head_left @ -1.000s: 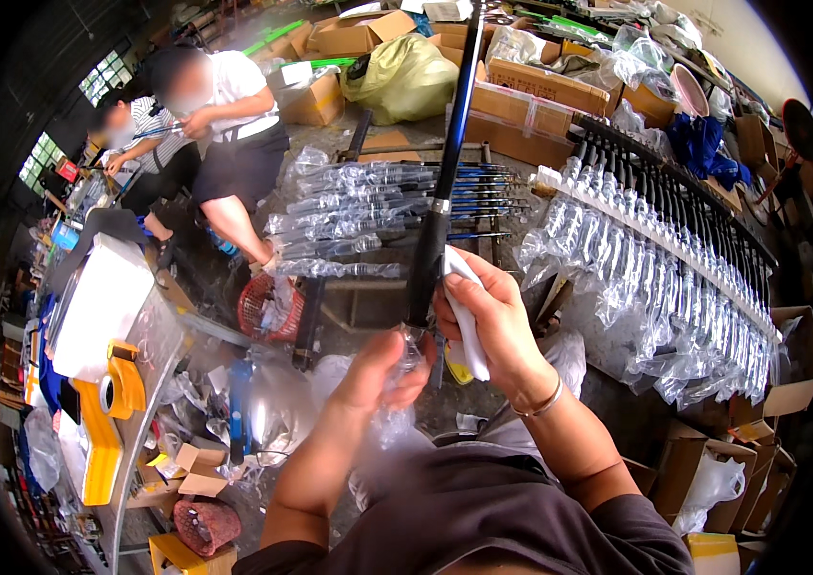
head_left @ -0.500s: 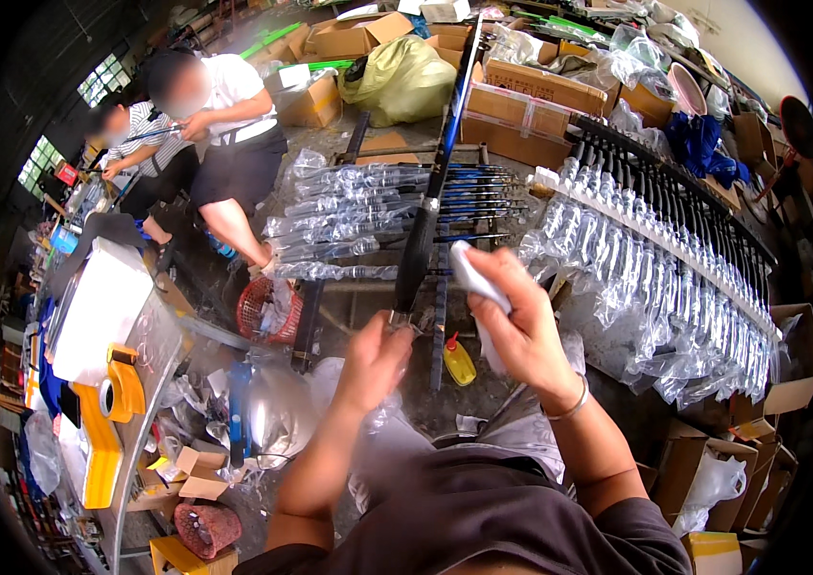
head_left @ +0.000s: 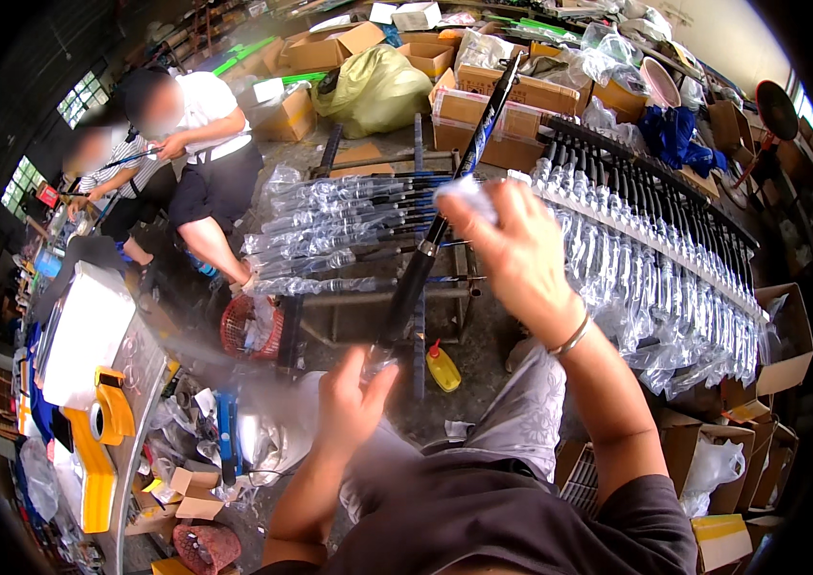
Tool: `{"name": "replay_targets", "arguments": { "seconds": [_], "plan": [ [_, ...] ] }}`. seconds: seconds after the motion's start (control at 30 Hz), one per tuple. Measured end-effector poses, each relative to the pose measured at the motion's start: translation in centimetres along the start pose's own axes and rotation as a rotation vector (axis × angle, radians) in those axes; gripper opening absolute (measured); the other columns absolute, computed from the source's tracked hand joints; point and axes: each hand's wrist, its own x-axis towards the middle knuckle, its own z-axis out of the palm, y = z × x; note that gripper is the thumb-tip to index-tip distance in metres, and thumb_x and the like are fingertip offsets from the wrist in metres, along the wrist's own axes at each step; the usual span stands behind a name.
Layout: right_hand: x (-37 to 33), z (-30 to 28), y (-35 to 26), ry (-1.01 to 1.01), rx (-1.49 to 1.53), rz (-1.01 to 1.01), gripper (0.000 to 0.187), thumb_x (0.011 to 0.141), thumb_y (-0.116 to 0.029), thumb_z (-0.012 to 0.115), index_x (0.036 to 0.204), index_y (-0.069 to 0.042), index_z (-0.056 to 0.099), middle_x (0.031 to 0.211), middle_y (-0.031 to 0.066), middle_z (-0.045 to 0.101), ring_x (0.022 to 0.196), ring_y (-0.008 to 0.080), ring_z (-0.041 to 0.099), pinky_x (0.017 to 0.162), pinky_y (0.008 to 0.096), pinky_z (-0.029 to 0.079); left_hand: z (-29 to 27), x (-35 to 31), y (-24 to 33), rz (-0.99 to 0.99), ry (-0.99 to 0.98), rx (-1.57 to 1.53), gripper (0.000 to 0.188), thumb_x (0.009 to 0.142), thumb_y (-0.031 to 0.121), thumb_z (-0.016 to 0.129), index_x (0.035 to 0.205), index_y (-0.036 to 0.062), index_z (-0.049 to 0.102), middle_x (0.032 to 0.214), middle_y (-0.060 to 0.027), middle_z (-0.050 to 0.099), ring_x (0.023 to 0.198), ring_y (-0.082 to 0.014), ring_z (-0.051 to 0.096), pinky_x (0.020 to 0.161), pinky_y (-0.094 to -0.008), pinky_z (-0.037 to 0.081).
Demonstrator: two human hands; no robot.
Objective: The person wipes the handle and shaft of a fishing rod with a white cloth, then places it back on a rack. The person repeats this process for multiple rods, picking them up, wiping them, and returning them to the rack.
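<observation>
A fishing rod [head_left: 413, 283] with a black grip and a blue-marked blank slants up and away to the right in front of me. Low on its grip end, my left hand [head_left: 354, 398] is closed around it. My right hand [head_left: 521, 251] pinches a white cloth [head_left: 467, 199], which lies against the rod just above the grip and covers a short stretch of it. Beyond, more rods with plastic-wrapped handles [head_left: 315, 235] rest side by side on a metal stand [head_left: 449, 331].
At right, a rack holds many bagged rods [head_left: 636, 259]. A yellow bottle [head_left: 443, 367] and a red basket [head_left: 251, 326] stand on the floor. A table [head_left: 143, 383] with tape rolls is at left. Two people work at far left; cardboard boxes [head_left: 502, 110] line the back.
My right hand has brought the cloth from beside the rod up onto it. The rod leans further right, and my left hand sits lower. The whole view has shifted slightly.
</observation>
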Motion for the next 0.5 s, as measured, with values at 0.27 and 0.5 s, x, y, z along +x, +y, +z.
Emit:
{"name": "replay_targets", "arguments": {
  "seconds": [0.27, 0.5],
  "plan": [
    [0.2, -0.7, 0.1, -0.093, -0.002, 0.093, 0.043, 0.079, -0.006, 0.056, 0.119, -0.022, 0.054, 0.079, 0.0058, 0.048, 0.066, 0.0207, 0.057, 0.050, 0.0327, 0.050, -0.6, -0.6, 0.0, 0.135, 0.096, 0.258, 0.021, 0.082, 0.011, 0.070, 0.095, -0.0008, 0.059, 0.077, -0.0152, 0.065, 0.064, -0.0320, 0.065, 0.056, -0.0363, 0.049],
    [-0.1, -0.2, 1.0, -0.074, -0.011, 0.106, 0.043, 0.080, -0.008, 0.060, 0.120, -0.024, 0.057, 0.071, 0.0039, 0.049, 0.050, 0.0195, 0.053, 0.039, 0.0338, 0.042, -1.2, 0.1, 0.2, 0.260, 0.275, 0.455, 0.028, 0.073, 0.003, 0.075, 0.097, -0.0001, 0.061, 0.080, -0.0165, 0.063, 0.068, -0.0367, 0.062, 0.059, -0.0411, 0.047]
  ]
}}
